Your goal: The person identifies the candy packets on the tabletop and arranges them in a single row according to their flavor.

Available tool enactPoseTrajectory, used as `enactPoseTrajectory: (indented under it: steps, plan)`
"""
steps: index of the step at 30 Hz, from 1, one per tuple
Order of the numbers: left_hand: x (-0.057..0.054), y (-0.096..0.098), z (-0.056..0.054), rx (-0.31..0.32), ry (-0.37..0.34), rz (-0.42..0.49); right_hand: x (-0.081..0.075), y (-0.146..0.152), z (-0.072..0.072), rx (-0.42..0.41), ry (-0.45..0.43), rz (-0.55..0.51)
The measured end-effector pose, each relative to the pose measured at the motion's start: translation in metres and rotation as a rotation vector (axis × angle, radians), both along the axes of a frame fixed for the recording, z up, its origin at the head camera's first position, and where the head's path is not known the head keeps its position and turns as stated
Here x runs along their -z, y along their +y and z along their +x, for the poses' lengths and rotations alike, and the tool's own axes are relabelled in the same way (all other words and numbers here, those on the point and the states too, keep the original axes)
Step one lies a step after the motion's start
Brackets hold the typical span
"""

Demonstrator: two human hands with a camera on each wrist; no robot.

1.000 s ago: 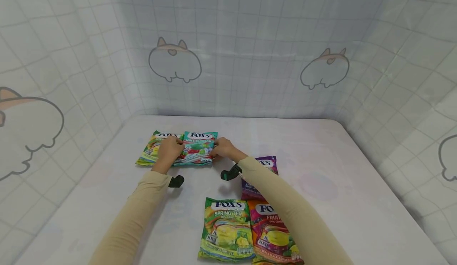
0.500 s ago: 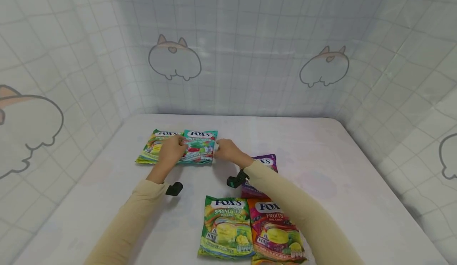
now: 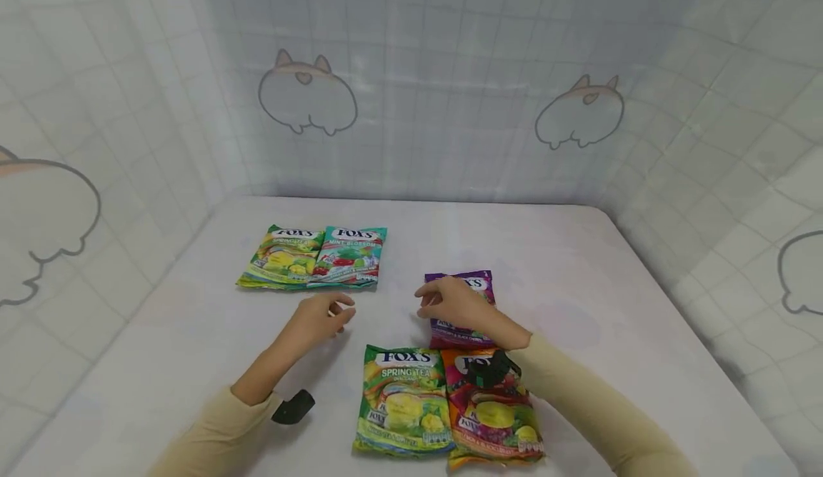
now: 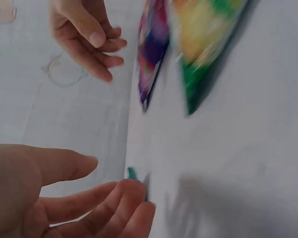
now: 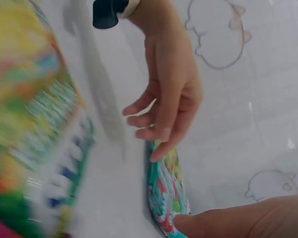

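Note:
My left hand (image 3: 319, 320) hovers over the table with loosely bent fingers and holds nothing; in the left wrist view its thumb and fingers stand apart. My right hand (image 3: 456, 301), also holding nothing, overlaps the purple candy bag (image 3: 472, 334) in the head view. Beyond my left hand, a teal Mint Blossom candy bag (image 3: 348, 257) lies beside a yellow-green Spring Tea candy bag (image 3: 283, 257), edges together. Nearer to me lie a second Spring Tea bag (image 3: 403, 402) and a red-orange Fruits candy bag (image 3: 495, 420), the latter partly covered by my right wrist camera.
The bags lie on a white table (image 3: 579, 277) with rounded far corners. A pale grid-patterned curtain (image 3: 444, 106) with cartoon animal drawings encloses the back and both sides. A dark camera (image 3: 293, 407) sticks out from the left wrist.
Both hands have left the Mint Blossom bag, which stays beside the Spring Tea bag. My left hand has come back toward me; my right has moved right and back, over the purple bag.

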State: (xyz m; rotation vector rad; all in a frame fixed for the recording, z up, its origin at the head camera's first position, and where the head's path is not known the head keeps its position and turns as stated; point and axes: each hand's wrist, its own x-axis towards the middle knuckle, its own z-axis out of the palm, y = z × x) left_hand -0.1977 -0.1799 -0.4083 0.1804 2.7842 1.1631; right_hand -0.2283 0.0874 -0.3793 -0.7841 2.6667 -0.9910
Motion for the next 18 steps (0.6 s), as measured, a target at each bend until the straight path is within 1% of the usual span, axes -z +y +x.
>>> enactPoseTrajectory:
  steps: [4,6,8,10,13,15,18]
  plan:
    - [0.008,0.004,0.023,-0.005,-0.085,0.013,0.005,0.016,0.026,0.006,-0.016,-0.023]
    - [0.010,0.006,0.033,0.010,-0.103,0.022,0.007,0.022,0.038,0.002,-0.034,-0.033]
    - [0.012,0.007,0.040,0.033,-0.107,0.027,0.009,0.028,0.047,-0.008,-0.060,-0.040]
    - [0.014,0.008,0.045,0.060,-0.120,0.048,0.011,0.032,0.056,-0.027,-0.099,-0.058]
    - [0.016,0.008,0.049,0.087,-0.164,0.105,0.013,0.036,0.065,-0.040,-0.204,-0.105]
    - [0.018,0.008,0.052,0.100,-0.204,0.162,0.014,0.038,0.070,-0.041,-0.269,-0.128]
    - [0.021,0.008,0.055,0.141,-0.250,0.244,0.016,0.040,0.075,-0.034,-0.300,-0.120]
